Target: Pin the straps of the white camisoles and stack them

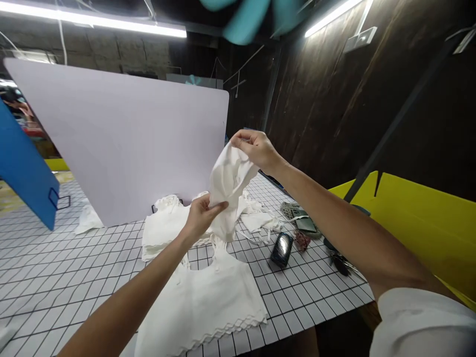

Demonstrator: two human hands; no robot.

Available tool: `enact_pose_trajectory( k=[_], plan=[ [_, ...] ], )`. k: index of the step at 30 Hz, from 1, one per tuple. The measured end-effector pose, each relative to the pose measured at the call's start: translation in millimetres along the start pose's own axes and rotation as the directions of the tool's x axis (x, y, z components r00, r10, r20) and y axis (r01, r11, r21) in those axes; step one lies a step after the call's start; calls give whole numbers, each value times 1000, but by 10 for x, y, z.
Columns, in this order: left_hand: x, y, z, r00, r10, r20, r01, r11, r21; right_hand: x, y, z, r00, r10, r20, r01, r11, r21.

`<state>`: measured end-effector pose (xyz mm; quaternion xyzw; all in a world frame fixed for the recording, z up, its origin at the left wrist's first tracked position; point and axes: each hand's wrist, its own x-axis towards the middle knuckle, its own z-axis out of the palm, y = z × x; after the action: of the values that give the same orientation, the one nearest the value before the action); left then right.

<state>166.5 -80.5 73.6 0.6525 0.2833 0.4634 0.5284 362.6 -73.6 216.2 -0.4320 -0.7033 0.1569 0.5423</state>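
Note:
A white garment (pixel 231 173) hangs between my two hands above the table, crumpled, so its full shape does not show. My right hand (pixel 255 148) pinches its upper edge. Lower down, my left hand (pixel 204 213) grips its side between thumb and fingers. Below, a stack of white sleeveless tops (pixel 211 292) with scalloped hems lies flat near the table's front. Behind my left hand sits another pile of folded white garments (pixel 159 230). Loose white pieces with straps (pixel 258 220) lie just beyond the held garment, to the right.
The table has a white cloth with a black grid (pixel 92 263). A large white board (pixel 141 139) stands upright at the back, a blue board (pixel 26 163) at left. A black phone-like object (pixel 281 249) and scissors (pixel 344 265) lie right, before a yellow panel (pixel 427 218).

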Motion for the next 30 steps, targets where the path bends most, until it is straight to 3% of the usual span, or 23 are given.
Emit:
enact_pose_trajectory(
  k=[3, 7, 9, 11, 15, 17, 19, 22, 25, 30],
  plan=[
    [-116, 50, -228, 996, -86, -28, 88, 995, 54, -32, -22, 48, 988, 134, 78, -143, 982, 126],
    [-193, 161, -398, 998, 59, -23, -56, 992, 112, -112, -39, 282, 932, 229, 280, -302, 920, 251],
    [-162, 226, -394, 996, 87, 22, -88, 995, 46, -152, -64, 424, 884, 215, 415, -345, 899, 270],
    [-132, 298, -400, 999, 34, 3, -34, 999, -16, -178, -64, 497, 831, 212, 514, -386, 886, 259],
    [-195, 467, -536, 993, -56, -101, 47, 995, -88, -223, 101, 425, 667, 328, 669, -439, 898, -3],
    [-267, 538, -622, 989, -127, -78, 116, 985, -127, -286, 240, 378, 626, 358, 693, -450, 891, -54],
    [-324, 564, -684, 979, -195, -61, 183, 969, -164, -386, 368, 382, 667, 302, 681, -498, 861, 106],
    [-352, 499, -736, 966, -252, -57, 235, 949, -209, -564, 500, 473, 746, 225, 627, -568, 707, 421],
    [-336, 376, -789, 952, -297, -67, 272, 929, -252, -698, 581, 593, 746, 262, 612, -625, 592, 509],
    [-356, 233, -900, 946, -316, -67, 288, 919, -271, -784, 600, 735, 729, 345, 592, -674, 515, 530]
  ],
)
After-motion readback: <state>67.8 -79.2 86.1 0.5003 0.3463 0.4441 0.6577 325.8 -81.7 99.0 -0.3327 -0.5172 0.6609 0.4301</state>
